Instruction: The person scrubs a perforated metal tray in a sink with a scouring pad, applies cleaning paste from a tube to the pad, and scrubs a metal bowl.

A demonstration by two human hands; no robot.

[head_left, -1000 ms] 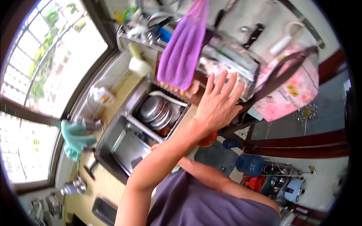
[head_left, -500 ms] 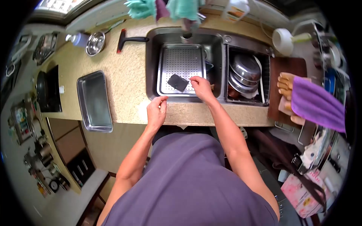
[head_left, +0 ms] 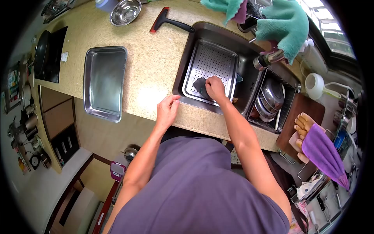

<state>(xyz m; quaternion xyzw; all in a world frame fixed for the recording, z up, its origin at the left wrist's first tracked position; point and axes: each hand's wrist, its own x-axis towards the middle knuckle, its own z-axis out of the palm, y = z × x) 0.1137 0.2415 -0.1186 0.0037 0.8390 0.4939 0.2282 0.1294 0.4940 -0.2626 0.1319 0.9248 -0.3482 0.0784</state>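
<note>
Head view: the right hand point(head_left: 216, 89) grips the dark pad point(head_left: 200, 85) on the perforated tray point(head_left: 212, 52) in the sink point(head_left: 246, 84).
The pad lies directly to the left of the right hand, touching its fingers, which are closed narrowly on it; its long axis seems to slant toward the near edge. Of the 2 hands, the right is nearer; the left hand point(head_left: 168, 110) rests apart, by the sink's front corner, half curled, and I cannot tell whether open.
</note>
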